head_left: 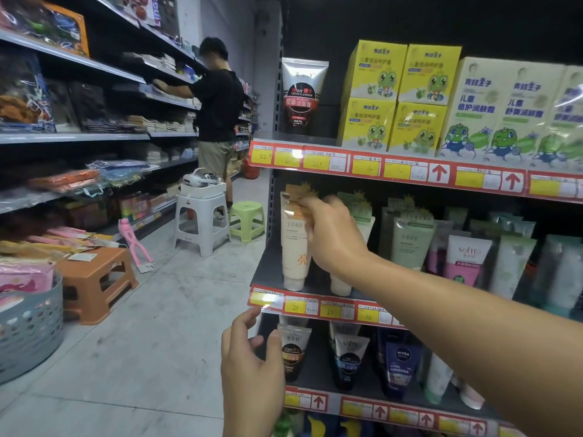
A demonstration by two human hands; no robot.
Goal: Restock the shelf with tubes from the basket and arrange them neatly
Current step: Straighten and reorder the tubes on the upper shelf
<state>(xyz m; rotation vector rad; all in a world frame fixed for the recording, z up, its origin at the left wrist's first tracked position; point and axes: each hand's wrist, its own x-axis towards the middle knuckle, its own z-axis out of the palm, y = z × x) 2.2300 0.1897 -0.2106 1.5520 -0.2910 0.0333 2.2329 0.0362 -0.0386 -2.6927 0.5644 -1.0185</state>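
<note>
Right hand (pixel 331 238) grips the cream tube (pixel 293 247) on the shelf (pixel 268 274); left hand (pixel 249 367) loosely open.

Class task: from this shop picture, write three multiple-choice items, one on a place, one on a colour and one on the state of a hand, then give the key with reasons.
1. Where is the cream tube that the right hand grips?
A lying on the floor; B standing at the left end of the middle shelf; C hanging on a hook.

2. What colour is the small stool beside the white stool?
A red; B blue; C green.

3. What is the left hand doing?
A holding nothing, fingers loosely curled; B gripping a bottle; C pressed flat on the floor.

Key:
1 B, its cap rests on that shelf's left end.
2 C, its seat and legs are green.
3 A, nothing lies in its curled fingers.
</note>
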